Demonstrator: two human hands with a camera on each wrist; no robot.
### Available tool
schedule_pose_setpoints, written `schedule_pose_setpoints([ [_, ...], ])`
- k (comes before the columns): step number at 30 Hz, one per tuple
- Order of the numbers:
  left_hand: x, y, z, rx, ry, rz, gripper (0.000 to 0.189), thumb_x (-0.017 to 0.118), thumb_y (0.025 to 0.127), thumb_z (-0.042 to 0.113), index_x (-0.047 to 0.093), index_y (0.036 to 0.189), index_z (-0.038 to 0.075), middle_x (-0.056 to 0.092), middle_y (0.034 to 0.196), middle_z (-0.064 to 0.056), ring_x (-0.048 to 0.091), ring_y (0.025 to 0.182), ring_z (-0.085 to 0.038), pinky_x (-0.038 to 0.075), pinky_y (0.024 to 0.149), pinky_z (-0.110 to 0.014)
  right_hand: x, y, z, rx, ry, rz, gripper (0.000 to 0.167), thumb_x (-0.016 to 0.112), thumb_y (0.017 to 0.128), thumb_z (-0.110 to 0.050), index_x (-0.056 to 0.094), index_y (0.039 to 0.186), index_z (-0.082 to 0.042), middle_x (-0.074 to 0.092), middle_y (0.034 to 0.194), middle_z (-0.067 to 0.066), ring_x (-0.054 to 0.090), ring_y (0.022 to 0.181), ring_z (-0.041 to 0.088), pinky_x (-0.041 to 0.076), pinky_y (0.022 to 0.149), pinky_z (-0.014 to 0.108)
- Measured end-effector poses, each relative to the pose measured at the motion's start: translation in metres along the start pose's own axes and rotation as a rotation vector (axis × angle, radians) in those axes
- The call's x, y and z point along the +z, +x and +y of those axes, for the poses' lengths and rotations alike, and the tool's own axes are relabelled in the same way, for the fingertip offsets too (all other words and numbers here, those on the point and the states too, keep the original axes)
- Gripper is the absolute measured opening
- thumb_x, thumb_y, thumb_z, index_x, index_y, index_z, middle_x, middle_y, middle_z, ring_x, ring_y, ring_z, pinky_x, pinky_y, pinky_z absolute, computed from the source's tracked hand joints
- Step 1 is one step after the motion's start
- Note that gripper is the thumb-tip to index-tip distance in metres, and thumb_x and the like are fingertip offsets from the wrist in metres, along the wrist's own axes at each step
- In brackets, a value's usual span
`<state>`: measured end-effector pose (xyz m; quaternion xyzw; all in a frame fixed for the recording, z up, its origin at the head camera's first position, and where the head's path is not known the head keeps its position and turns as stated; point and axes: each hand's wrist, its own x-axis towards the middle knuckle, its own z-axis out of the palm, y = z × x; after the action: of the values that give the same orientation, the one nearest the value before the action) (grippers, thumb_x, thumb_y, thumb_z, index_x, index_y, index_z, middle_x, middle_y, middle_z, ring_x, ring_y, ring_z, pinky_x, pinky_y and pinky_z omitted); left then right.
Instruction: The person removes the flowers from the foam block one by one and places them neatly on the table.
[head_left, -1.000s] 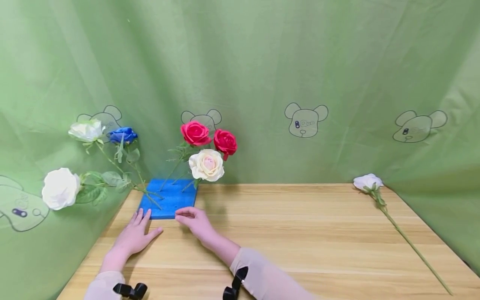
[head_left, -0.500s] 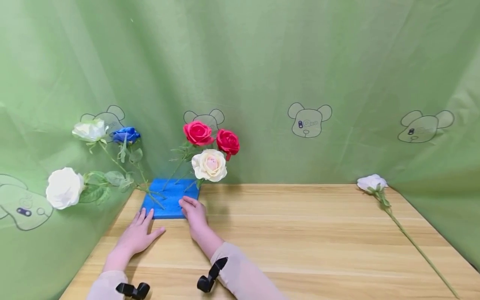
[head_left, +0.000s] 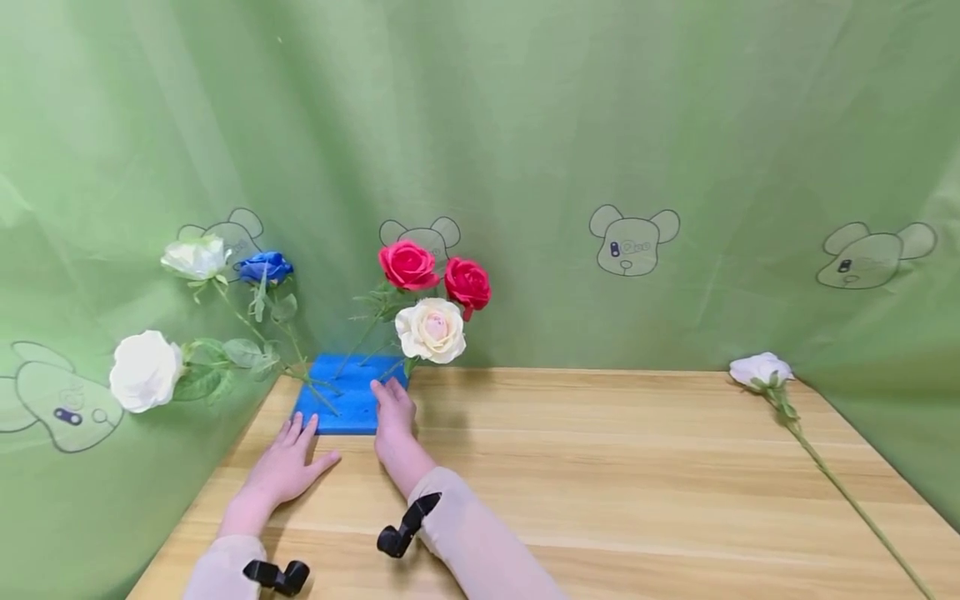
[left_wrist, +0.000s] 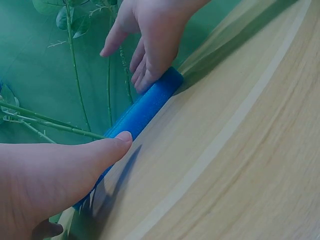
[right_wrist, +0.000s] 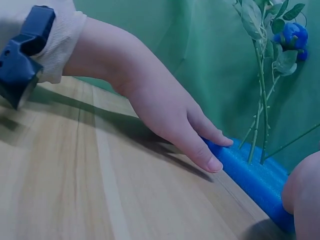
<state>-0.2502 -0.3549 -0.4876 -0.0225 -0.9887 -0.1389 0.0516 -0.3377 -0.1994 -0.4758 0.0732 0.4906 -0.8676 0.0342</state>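
A flat blue block lies at the table's back left, with several artificial roses stuck in it by their stems. My left hand has its fingers spread, the tips touching the block's left front corner. In the left wrist view, its thumb reaches along the block's front side. My right hand rests at the block's right edge with fairly straight fingers. Leaning left are two white roses and a blue rose. Two red roses and a cream rose lean right.
A single white rose with a long stem lies on the wooden table at the right. A green curtain printed with bear heads hangs behind and at both sides.
My right hand has moved from the block's front edge back along its right side, its fingers straightening. The left hand keeps its place at the block. The head view has shifted slightly.
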Motion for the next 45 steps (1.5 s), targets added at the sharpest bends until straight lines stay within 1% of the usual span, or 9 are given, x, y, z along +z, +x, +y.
schedule_pose_setpoints([
  [3,0.002,0.000,0.000,-0.007,-0.004,0.002,0.088,0.050,0.094,0.060,0.025,0.152,-0.001,0.016,0.158,-0.032,0.014,0.145,-0.053,0.027,0.113,-0.065,0.002,0.004,0.002,-0.016,-0.034,0.032,0.065,0.068,0.090,-0.022,0.042,0.146,0.000,0.042,0.152,0.018,0.039,0.142,0.034,0.033,0.118,0.044],
  [8,0.003,0.000,0.000,-0.013,-0.012,0.009,0.089,0.049,0.093,0.061,0.025,0.153,0.000,0.015,0.158,-0.031,0.014,0.145,-0.052,0.027,0.113,-0.066,0.005,0.010,0.001,-0.049,-0.040,0.041,0.064,0.066,0.091,-0.020,0.041,0.146,0.001,0.041,0.152,0.021,0.037,0.143,0.035,0.030,0.120,0.045],
  [17,-0.002,0.001,0.001,-0.022,-0.010,0.003,0.086,0.050,0.094,0.058,0.024,0.153,0.001,0.014,0.159,-0.030,0.014,0.146,-0.051,0.026,0.114,-0.064,0.013,0.018,0.003,-0.067,-0.128,0.052,0.060,0.066,0.092,-0.026,0.046,0.144,-0.004,0.046,0.149,0.017,0.042,0.141,0.033,0.035,0.117,0.044],
  [22,-0.003,0.001,0.000,-0.030,-0.010,0.002,0.085,0.051,0.094,0.057,0.025,0.153,0.001,0.015,0.158,-0.030,0.014,0.146,-0.050,0.027,0.115,-0.064,0.018,0.025,0.007,-0.122,-0.158,0.071,0.044,0.059,0.096,-0.022,0.056,0.134,0.001,0.057,0.139,0.019,0.050,0.133,0.035,0.040,0.113,0.046],
  [27,-0.002,0.001,0.001,-0.038,-0.005,-0.001,0.085,0.051,0.094,0.057,0.025,0.153,0.002,0.015,0.159,-0.029,0.014,0.147,-0.049,0.027,0.115,-0.063,0.021,0.032,0.009,-0.175,-0.196,0.100,0.035,0.057,0.097,-0.018,0.063,0.127,0.001,0.063,0.131,0.019,0.055,0.127,0.035,0.044,0.108,0.046],
  [32,-0.002,0.003,0.001,-0.039,-0.006,-0.001,0.086,0.051,0.094,0.058,0.025,0.153,0.002,0.015,0.159,-0.029,0.014,0.147,-0.049,0.028,0.114,-0.063,0.022,0.040,0.009,-0.236,-0.426,0.158,0.027,0.063,0.094,-0.027,0.073,0.117,-0.016,0.070,0.122,0.006,0.063,0.119,0.026,0.051,0.099,0.039],
  [35,-0.001,0.004,0.000,-0.040,-0.010,-0.001,0.086,0.052,0.094,0.058,0.026,0.153,0.002,0.015,0.159,-0.029,0.014,0.147,-0.049,0.027,0.115,-0.063,0.023,0.043,0.008,-0.245,-0.533,0.160,0.023,0.066,0.092,-0.031,0.076,0.111,-0.023,0.073,0.118,-0.001,0.065,0.117,0.022,0.050,0.096,0.040],
  [39,0.003,0.007,-0.002,-0.030,-0.003,0.010,0.085,0.052,0.094,0.057,0.027,0.153,0.000,0.016,0.159,-0.029,0.014,0.147,-0.049,0.026,0.116,-0.062,0.024,0.049,0.010,-0.288,-0.584,0.107,0.023,0.069,0.091,-0.026,0.075,0.112,-0.020,0.073,0.117,0.000,0.064,0.117,0.023,0.049,0.100,0.041],
  [45,0.002,0.008,-0.005,-0.048,-0.010,-0.008,0.086,0.050,0.094,0.058,0.023,0.154,0.002,0.013,0.160,-0.029,0.011,0.148,-0.048,0.024,0.117,-0.061,0.028,0.054,0.014,-0.413,-0.730,0.027,0.024,0.071,0.088,-0.016,0.075,0.111,-0.013,0.075,0.112,0.004,0.067,0.112,0.024,0.052,0.099,0.037],
])
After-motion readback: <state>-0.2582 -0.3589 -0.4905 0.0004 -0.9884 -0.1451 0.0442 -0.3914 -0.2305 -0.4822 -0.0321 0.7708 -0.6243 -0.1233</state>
